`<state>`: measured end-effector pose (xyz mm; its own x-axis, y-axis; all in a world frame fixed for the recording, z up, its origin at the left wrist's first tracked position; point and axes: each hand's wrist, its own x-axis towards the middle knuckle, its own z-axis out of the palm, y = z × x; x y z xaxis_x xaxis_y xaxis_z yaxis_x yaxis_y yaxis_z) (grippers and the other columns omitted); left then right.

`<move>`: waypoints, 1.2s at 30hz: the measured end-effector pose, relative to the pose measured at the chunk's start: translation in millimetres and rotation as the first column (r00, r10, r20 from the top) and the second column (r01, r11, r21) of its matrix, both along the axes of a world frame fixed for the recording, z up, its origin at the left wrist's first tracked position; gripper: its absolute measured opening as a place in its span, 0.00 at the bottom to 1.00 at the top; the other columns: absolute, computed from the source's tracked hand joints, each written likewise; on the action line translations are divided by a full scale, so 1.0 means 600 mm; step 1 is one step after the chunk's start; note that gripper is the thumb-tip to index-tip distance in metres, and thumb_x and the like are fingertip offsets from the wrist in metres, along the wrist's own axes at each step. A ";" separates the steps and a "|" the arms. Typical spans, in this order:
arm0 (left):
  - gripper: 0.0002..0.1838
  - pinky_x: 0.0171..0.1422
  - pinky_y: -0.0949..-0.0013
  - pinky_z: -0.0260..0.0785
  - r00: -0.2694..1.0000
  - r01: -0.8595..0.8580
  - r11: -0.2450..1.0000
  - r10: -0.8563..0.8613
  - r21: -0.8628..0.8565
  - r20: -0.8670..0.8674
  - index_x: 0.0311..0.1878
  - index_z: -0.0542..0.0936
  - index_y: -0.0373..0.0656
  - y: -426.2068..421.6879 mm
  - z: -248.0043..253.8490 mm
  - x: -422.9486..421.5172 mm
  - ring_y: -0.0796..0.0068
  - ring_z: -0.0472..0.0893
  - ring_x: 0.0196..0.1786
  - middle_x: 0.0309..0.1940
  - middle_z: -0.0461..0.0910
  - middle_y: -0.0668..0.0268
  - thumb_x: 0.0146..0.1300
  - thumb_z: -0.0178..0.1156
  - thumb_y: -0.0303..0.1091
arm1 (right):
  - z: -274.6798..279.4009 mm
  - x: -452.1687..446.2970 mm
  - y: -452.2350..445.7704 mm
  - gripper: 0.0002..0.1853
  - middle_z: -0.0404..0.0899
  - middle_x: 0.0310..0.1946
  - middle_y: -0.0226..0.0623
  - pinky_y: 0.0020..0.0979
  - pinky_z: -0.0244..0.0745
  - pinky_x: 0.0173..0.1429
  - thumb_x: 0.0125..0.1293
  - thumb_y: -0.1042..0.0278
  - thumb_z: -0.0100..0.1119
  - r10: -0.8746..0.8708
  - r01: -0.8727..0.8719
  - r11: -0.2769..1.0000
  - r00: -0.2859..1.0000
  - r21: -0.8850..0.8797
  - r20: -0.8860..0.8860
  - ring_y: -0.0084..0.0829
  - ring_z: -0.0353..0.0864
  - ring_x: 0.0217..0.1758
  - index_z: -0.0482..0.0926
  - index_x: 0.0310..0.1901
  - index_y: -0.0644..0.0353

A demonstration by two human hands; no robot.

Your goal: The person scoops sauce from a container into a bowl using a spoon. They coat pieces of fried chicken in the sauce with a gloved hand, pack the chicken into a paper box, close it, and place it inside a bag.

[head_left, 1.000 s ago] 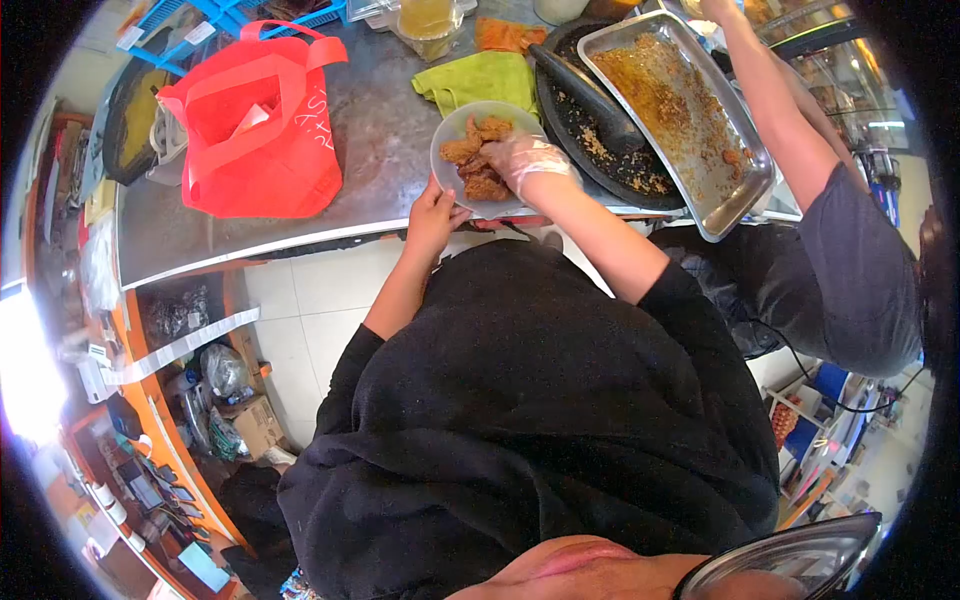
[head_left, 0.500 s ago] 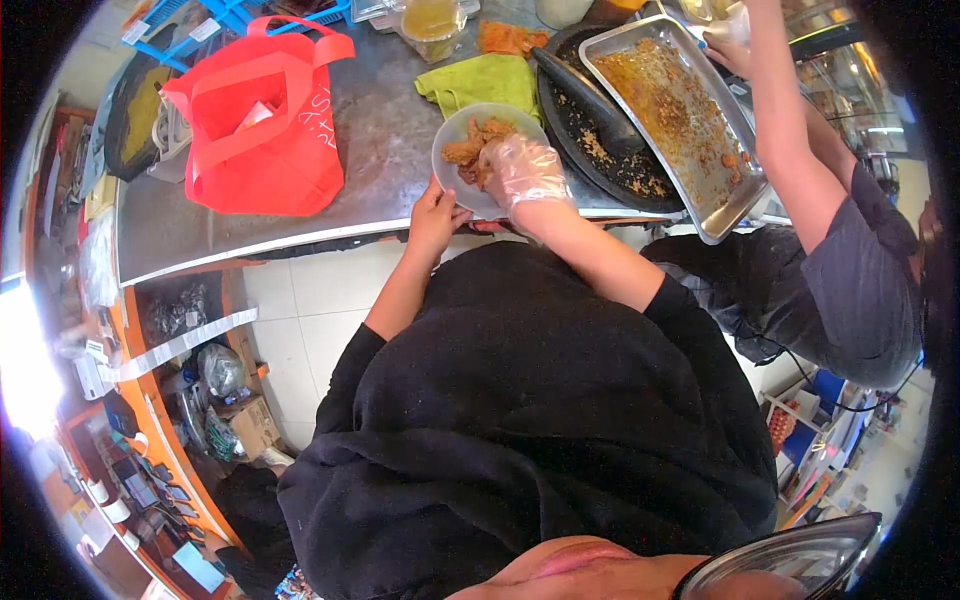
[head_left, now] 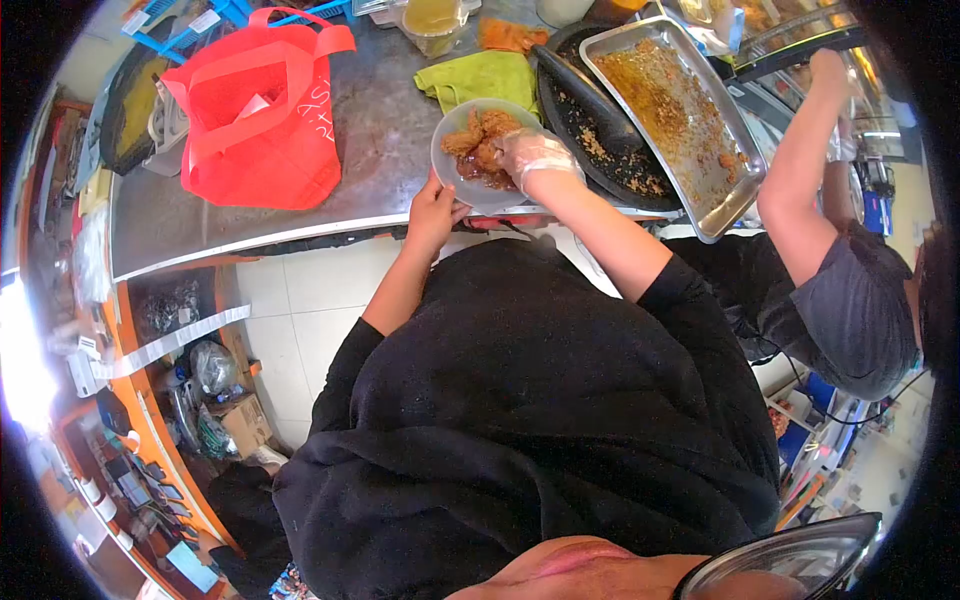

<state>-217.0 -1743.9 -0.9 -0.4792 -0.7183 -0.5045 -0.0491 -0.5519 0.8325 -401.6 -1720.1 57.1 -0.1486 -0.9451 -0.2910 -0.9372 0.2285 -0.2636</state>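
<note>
My left hand (head_left: 434, 212) grips the near left rim of a pale plastic bowl (head_left: 438, 158) at the counter's front edge. Pieces of battered fried chicken (head_left: 487, 128) lie in it, with dark reddish sauce around the lower ones. In a clear plastic glove, my right hand (head_left: 540, 158) reaches over the bowl's right side. Its fingers are closed on a chicken piece, partly hidden by the glove. Just behind the bowl is a crumpled green cloth (head_left: 485, 80). A black stone mortar (head_left: 640, 170) with crumbs and a pestle (head_left: 590, 100) stands to its right.
A metal tray (head_left: 735, 195) with oily crumbs rests over the mortar's right side. On the left stands a red tote bag (head_left: 255, 160); behind it are blue baskets (head_left: 225, 18). A co-worker's arm (head_left: 800, 170) reaches toward a glass case at right.
My gloved right hand has shifted slightly right within the bowl, so more chicken and sauce show. My left hand stays on the rim. The co-worker's arm has swung right, away from the tray.
</note>
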 end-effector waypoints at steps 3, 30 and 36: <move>0.22 0.52 0.67 0.75 1.000 -0.009 1.000 0.009 0.014 -0.001 0.67 0.62 0.46 0.001 0.002 0.000 0.67 0.80 0.47 0.52 0.73 0.60 0.70 0.42 0.29 | -0.015 0.017 0.020 0.13 0.81 0.36 0.45 0.42 0.76 0.45 0.61 0.58 0.50 0.001 -0.017 0.938 0.999 -0.346 -0.047 0.47 0.81 0.41 0.81 0.40 0.54; 0.21 0.53 0.68 0.75 1.000 -0.010 0.999 0.010 0.044 -0.002 0.67 0.62 0.48 -0.004 0.005 0.002 0.69 0.79 0.43 0.50 0.74 0.61 0.71 0.43 0.31 | -0.095 0.003 -0.019 0.11 0.81 0.35 0.45 0.43 0.75 0.39 0.59 0.62 0.52 0.363 -0.379 0.894 0.925 -0.238 -0.108 0.45 0.81 0.38 0.79 0.39 0.55; 0.21 0.55 0.67 0.74 1.000 -0.010 1.000 0.010 0.021 -0.011 0.67 0.62 0.48 0.001 0.004 -0.003 0.71 0.79 0.44 0.51 0.74 0.62 0.71 0.43 0.31 | -0.041 -0.011 0.011 0.12 0.80 0.40 0.44 0.43 0.75 0.43 0.62 0.60 0.51 0.480 -0.462 0.873 0.870 -0.158 0.111 0.44 0.81 0.42 0.78 0.45 0.51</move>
<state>-219.0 -1743.2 1.3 -0.4778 -0.7123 -0.5142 -0.0347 -0.5696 0.8212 -408.5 -1713.7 32.4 0.3573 -0.9214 -0.1525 -0.8754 -0.2735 -0.3987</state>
